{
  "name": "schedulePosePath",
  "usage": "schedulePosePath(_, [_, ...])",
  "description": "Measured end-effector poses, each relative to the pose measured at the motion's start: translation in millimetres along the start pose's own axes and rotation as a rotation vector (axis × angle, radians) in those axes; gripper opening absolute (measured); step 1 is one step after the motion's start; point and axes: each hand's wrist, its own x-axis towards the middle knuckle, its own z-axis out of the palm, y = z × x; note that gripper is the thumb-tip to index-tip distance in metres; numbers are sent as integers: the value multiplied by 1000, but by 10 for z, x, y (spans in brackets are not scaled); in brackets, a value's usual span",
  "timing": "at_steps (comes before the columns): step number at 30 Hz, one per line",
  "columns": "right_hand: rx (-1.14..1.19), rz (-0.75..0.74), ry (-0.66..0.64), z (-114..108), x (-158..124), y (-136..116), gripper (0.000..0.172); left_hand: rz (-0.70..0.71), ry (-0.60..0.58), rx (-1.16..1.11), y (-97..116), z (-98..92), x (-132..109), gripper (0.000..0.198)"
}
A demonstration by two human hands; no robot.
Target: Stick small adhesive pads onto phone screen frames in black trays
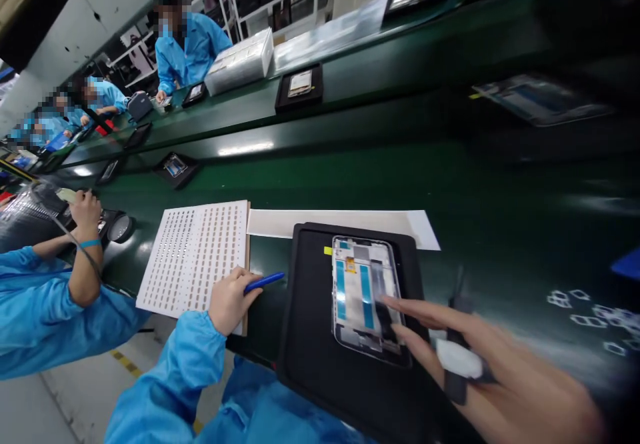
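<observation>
The phone frame (364,294) lies face-up in a black tray (310,337) at the near edge of the green bench (450,184), its blue strips and bare metal showing. The right hand (480,357) reaches over it with fingers stretched out flat, the fingertips (395,304) touching the frame's lower right part; it grips nothing between them, though a white pad and a dark strap sit across the fingers. The left hand (230,301) is closed round a blue pen-like tool (264,282) and rests on the corner of a white sheet of small tan labels (195,257), just beside the tray.

As I see it, the risk is a push from those flat fingertips skewing the frame in its recess, or smudging the open inner parts. The tool's tip points towards the tray; a careless swing could scratch the frame. The sheet's near corner seems to overhang the bench edge under the hand, so leaning on it might tip or crease it.

Behind the tray lies a long white paper strip (345,223). The bench is a dark green surface in long bands, carrying more black trays with devices (299,87) further along. A co-worker's arm (83,257) in a blue sleeve works to the left, and other people in blue coats (190,47) stand at the far side, near a white box (240,63).
</observation>
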Motion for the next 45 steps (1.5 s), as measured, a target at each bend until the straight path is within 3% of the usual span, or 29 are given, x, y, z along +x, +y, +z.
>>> schedulePosePath(3, [82, -249, -97, 24, 130, -164, 32, 2, -20, 30, 3, 49, 34, 21])
schedulePosePath(7, [69, -336, -130, 46, 193, -282, 25, -11, 4, -54, -1, 42, 54, 14])
schedulePosePath(10, [103, -356, -153, 83, 198, -307, 21, -78, -9, -339, 41, -61, 66, 12])
schedulePosePath(13, [179, -393, -197, 157, 217, -361, 19, -231, -171, -775, 157, -227, 86, 22])
schedulePosePath(17, [252, -456, -242, 266, 257, -508, 20, -341, -522, -1167, 376, -391, 154, 46])
schedulePosePath(21, [308, -492, -257, 329, 287, -621, 20, -338, -693, -1204, 547, -420, 248, 51])
schedulePosePath(26, [318, -475, -251, 340, 282, -634, 18, -283, -703, -1088, 626, -388, 293, 42])
schedulePosePath(28, [333, -450, -247, 337, 276, -620, 17, -202, -651, -1056, 648, -374, 289, 38])
schedulePosePath(30, [387, -370, -242, 334, 277, -596, 15, -137, -498, -1045, 675, -359, 286, 37])
schedulePosePath(32, [499, -214, -239, 331, 288, -562, 16, -132, -219, -1087, 702, -342, 287, 43])
schedulePosePath(34, [660, -8, -246, 331, 305, -526, 24, -110, 137, -1152, 723, -323, 283, 56])
schedulePosePath(36, [834, 189, -257, 337, 319, -500, 34, 3, 427, -1174, 745, -304, 258, 64])
schedulePosePath(37, [908, 273, -259, 343, 322, -494, 40, 76, 519, -1160, 760, -294, 233, 66])
schedulePosePath(40, [1030, 434, -241, 369, 320, -506, 52, 275, 580, -1046, 848, -268, 112, 58])
schedulePosePath(45, [1049, 468, -146, 404, 308, -554, 59, 431, 507, -791, 1059, -199, -72, 6])
